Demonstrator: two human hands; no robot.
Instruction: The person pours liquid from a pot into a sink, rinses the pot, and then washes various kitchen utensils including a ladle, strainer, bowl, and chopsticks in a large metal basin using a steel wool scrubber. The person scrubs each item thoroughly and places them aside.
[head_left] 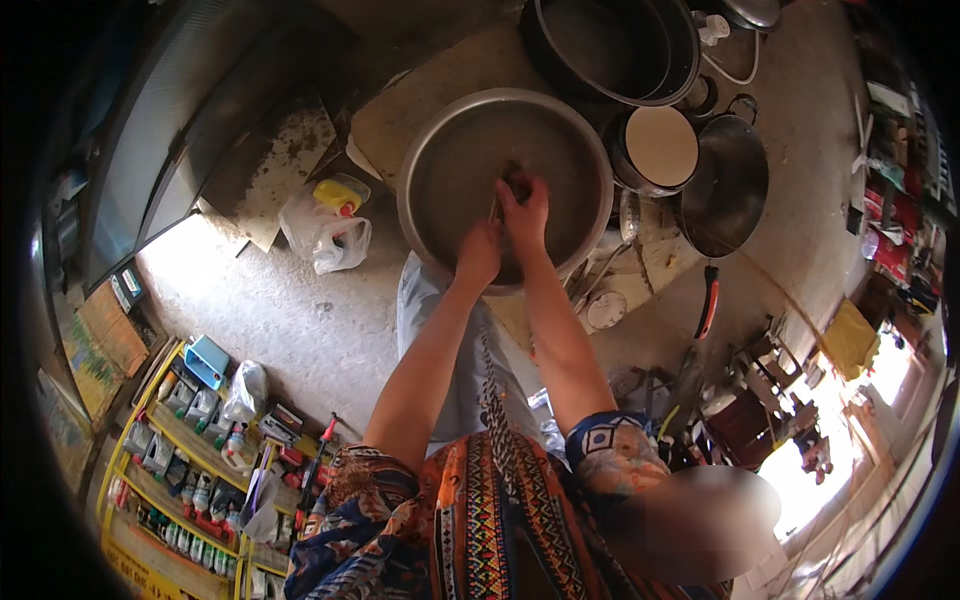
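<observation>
Both hands are over a wide round metal basin [425, 220] with a dull, brownish inside; whether it holds water is hard to tell. My left hand [478, 252] is closed at the near part of the basin, with a thin, light-coloured sliver [494, 208] rising from its fingers. Just beyond it and to the right, my right hand [526, 215] is closed, thumb and fingers bent around something small and dark [514, 172]. The fingers hide most of what they hold, so its kind cannot be made out.
A large dark pot [610, 40] stands beyond the basin. To the right are a pot with a pale round top [660, 148] and a wok [728, 190] with a red-and-black handle. A plastic bag [325, 230] lies left; a yellow rack [185, 425] of bottles stands at lower left.
</observation>
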